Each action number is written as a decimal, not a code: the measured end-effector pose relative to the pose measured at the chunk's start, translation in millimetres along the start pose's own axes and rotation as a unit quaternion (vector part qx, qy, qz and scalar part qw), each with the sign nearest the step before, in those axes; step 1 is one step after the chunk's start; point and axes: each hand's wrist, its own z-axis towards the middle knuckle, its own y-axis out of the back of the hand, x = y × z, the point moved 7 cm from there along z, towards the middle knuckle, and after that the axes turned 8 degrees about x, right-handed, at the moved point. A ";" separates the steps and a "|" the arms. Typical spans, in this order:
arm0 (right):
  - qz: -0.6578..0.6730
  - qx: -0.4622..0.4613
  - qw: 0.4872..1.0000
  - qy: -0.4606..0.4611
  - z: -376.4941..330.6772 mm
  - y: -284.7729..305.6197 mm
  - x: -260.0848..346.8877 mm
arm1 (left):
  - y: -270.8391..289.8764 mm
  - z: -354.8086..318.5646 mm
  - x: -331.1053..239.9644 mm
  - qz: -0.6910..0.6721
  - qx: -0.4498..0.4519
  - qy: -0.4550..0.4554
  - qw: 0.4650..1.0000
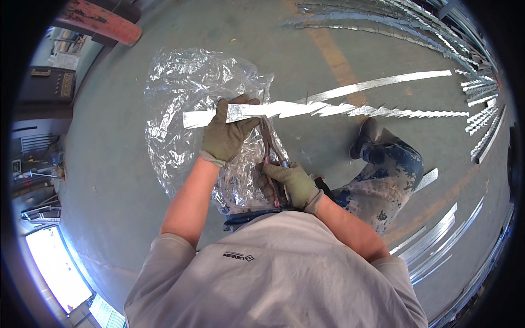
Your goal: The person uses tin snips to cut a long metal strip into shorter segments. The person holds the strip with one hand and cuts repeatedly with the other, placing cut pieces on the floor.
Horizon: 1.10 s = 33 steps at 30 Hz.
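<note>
My left hand (pixel 225 135), in an olive work glove, is closed around a shiny metal strip (pixel 292 109) near its plain left end. The strip stretches far to the right, its edge cut into slanted, pointed teeth that look twisted toward the far end. My right hand (pixel 295 183), gloved too, grips the handles of metal snips (pixel 267 134). Their jaws point away from me and meet the strip's near edge just right of my left hand; whether they are closed on the metal I cannot tell. Crumpled clear plastic sheeting (pixel 180 93) lies beneath the strip and over my lap.
A smoother metal strip (pixel 388 83) runs just beyond the held one. Several toothed strips (pixel 383 22) lie at the far right, and flat strips (pixel 432 240) at the near right. My bent right leg (pixel 383 175) is beside me. A red beam (pixel 101 22) stands far left.
</note>
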 end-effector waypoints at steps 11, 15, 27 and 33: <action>0.276 0.327 0.904 -0.017 8.1 4.9 -18.8 | -3.4 -5.1 0.7 0.548 0.089 -0.012 0.831; 0.244 0.265 0.931 -0.062 8.2 11.2 -18.5 | 10.9 -6.8 9.2 -0.228 0.082 0.059 0.968; -0.101 -0.034 0.994 0.010 -12.7 28.4 -2.4 | 5.0 0.2 5.7 -0.061 0.036 0.030 0.997; -0.490 -0.245 0.827 0.122 -11.7 60.4 9.5 | 6.7 1.6 6.1 0.045 0.019 -0.019 0.999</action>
